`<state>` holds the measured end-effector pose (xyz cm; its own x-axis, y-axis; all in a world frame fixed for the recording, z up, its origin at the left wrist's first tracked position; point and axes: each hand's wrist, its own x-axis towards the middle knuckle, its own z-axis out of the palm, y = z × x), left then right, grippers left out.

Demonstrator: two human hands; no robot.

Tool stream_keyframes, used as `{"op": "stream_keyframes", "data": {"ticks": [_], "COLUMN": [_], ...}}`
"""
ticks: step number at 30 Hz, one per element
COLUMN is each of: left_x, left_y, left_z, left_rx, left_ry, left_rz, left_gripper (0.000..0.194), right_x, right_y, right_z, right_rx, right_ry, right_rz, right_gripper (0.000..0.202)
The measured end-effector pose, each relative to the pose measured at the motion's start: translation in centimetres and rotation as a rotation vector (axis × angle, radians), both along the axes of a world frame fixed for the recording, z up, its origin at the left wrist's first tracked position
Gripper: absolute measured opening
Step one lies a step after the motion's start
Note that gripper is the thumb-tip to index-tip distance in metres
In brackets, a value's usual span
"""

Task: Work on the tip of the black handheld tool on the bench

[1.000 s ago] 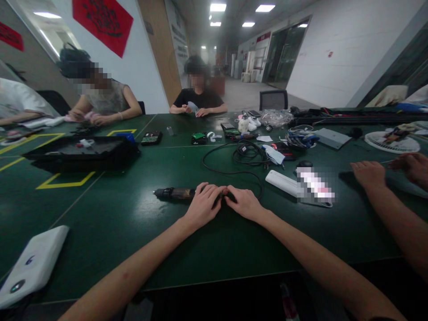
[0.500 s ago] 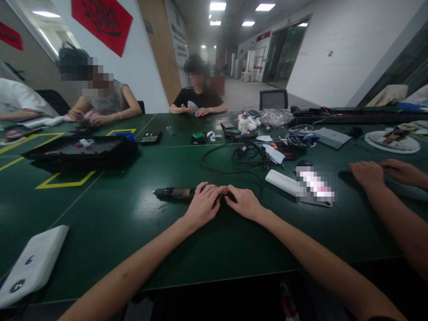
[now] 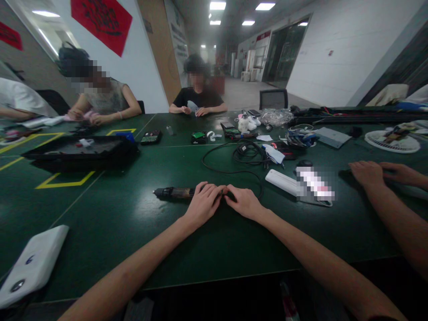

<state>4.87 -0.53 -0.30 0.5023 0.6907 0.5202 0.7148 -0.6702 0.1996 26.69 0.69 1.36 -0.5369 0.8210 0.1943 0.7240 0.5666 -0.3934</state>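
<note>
A dark electric screwdriver [image 3: 174, 192] lies on the green table with its bit end pointing left. My left hand [image 3: 204, 203] is closed over its rear end, hiding that part. Fingertips of my right hand [image 3: 243, 202] meet those of the left at the tool's tail, pinched around what looks like the cable's end. The fingers cover the joint itself, so I cannot see how the two parts sit. From beside my right hand a black cable [image 3: 230, 172] runs back into a loose coil.
A black tray [image 3: 80, 154] stands at the left, a white power bank-like box [image 3: 36, 258] near front left. To the right lie a white power strip [image 3: 282, 182] and a blurred-out phone-like object. Another person's hands [image 3: 368, 174] rest at far right. Two people sit opposite.
My hands and the screwdriver hold almost the same position. The person opposite in black has shifted their hands slightly.
</note>
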Motion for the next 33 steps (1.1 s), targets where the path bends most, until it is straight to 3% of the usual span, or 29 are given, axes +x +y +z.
{"op": "stream_keyframes", "data": {"ticks": [18, 33], "left_x": [0.00, -0.05], "left_y": [-0.17, 0.18], "left_z": [0.14, -0.11], "left_rx": [0.026, 0.042], "left_ry": [0.025, 0.041], "left_rz": [-0.014, 0.020], "left_gripper": [0.046, 0.037], "right_x": [0.02, 0.02], "right_y": [0.03, -0.01], "right_z": [-0.02, 0.00], "right_rx": [0.010, -0.008], "right_ry": [-0.004, 0.008], "right_rz": [0.002, -0.007], "right_gripper": [0.015, 0.014]}}
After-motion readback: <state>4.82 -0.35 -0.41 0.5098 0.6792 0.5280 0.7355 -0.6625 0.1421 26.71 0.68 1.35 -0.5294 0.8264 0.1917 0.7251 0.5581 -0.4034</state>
